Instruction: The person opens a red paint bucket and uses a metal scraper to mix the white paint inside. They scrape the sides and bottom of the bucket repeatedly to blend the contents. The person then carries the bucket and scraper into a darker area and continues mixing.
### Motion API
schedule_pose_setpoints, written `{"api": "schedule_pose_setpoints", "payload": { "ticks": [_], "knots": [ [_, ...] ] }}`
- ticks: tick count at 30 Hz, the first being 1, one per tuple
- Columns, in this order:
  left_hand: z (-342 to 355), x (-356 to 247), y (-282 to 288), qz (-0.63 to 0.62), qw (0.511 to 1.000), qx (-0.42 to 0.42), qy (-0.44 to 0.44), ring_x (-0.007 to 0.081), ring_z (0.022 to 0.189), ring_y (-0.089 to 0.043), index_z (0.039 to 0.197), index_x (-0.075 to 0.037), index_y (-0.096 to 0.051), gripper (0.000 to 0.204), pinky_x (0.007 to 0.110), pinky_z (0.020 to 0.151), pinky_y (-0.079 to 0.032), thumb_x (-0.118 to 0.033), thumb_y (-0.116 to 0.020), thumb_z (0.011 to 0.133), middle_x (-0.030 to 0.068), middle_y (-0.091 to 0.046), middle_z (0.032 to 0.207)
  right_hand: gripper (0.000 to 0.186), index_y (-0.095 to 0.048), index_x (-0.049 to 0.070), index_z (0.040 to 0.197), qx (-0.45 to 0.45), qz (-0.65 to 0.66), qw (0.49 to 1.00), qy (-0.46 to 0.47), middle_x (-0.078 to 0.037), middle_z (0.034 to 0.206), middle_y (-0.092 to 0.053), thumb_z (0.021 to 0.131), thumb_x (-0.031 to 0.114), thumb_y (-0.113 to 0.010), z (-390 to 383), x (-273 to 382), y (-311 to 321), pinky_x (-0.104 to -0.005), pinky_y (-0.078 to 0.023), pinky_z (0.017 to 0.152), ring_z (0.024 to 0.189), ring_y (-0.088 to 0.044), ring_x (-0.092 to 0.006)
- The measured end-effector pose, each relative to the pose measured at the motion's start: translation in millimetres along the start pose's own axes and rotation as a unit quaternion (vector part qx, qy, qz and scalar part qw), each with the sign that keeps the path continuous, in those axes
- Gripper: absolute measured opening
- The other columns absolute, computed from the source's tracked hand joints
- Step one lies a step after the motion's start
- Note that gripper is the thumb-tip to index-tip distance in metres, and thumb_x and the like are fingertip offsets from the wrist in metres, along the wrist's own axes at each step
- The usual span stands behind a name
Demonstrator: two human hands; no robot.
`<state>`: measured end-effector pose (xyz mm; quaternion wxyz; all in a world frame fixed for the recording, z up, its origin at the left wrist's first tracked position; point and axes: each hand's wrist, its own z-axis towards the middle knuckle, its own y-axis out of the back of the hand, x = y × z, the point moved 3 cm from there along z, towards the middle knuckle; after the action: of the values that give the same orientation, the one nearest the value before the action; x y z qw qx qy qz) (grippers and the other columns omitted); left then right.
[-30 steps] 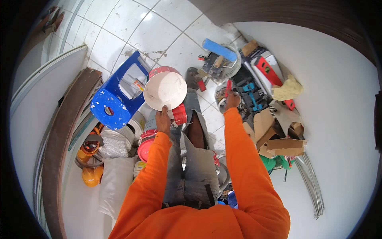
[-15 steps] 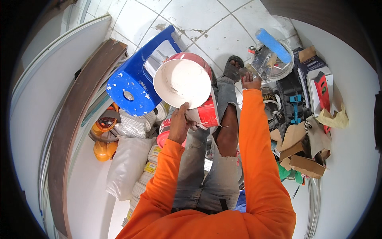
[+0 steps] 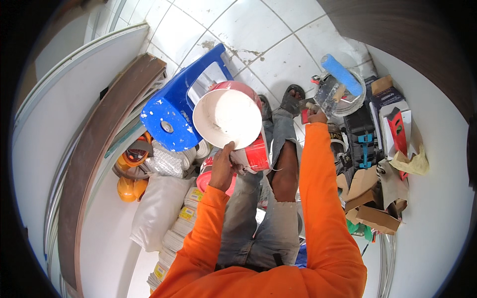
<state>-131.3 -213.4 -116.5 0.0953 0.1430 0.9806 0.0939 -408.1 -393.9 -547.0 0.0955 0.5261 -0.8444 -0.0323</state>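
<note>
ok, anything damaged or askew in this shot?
Yes. The blue plastic stool lies tipped on its side, spattered with white. The floor tiles beside it show chipped, stained patches. The jeans are torn open at the knee.

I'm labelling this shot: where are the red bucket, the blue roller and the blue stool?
red bucket [image 3: 227, 118], head view, white inside of the bucket.
blue roller [image 3: 342, 74], head view, middle of its sleeve.
blue stool [image 3: 168, 119], head view, its seat.

A room under renovation or painting: white tiled floor [image 3: 278, 59] stained with plaster, a blue paint roller [image 3: 341, 74] over a bucket, a red spirit level [image 3: 397, 131], torn cardboard [image 3: 370, 198], sacks [image 3: 156, 208] and yellow hard hats [image 3: 128, 187] along the wall
</note>
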Motion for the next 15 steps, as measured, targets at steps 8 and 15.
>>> {"api": "schedule_pose_setpoints", "payload": {
  "ticks": [8,15],
  "knots": [
    [-34.9,-16.7,-0.1,-0.03,1.0,-0.009,0.002,0.0154,0.091,-0.056,0.122,-0.011,-0.06,0.031,0.033,0.061,-0.051,-0.032,-0.057,0.1,0.0012,-0.061,0.106,0.01,-0.059,0.01,0.088,-0.002,-0.114,0.992,0.046,0.001,0.068,-0.052,0.092,0.019,-0.06,-158.0,2.2,82.4,-0.0339,-0.045,0.048,0.054,-0.054,-0.0205],
    [-112.7,-62.1,-11.3,-0.153,0.986,0.072,-0.006,0.0157,0.09,-0.055,0.118,-0.01,-0.057,0.033,0.032,0.063,-0.051,-0.035,-0.06,0.097,0.0026,-0.057,0.107,0.04,-0.056,0.007,0.123,0.074,-0.474,0.859,0.181,-0.005,0.088,-0.063,0.091,0.024,-0.074,-419.8,46.8,66.8,-0.0343,-0.052,0.06,0.076,-0.063,-0.0164]
  ]
}}
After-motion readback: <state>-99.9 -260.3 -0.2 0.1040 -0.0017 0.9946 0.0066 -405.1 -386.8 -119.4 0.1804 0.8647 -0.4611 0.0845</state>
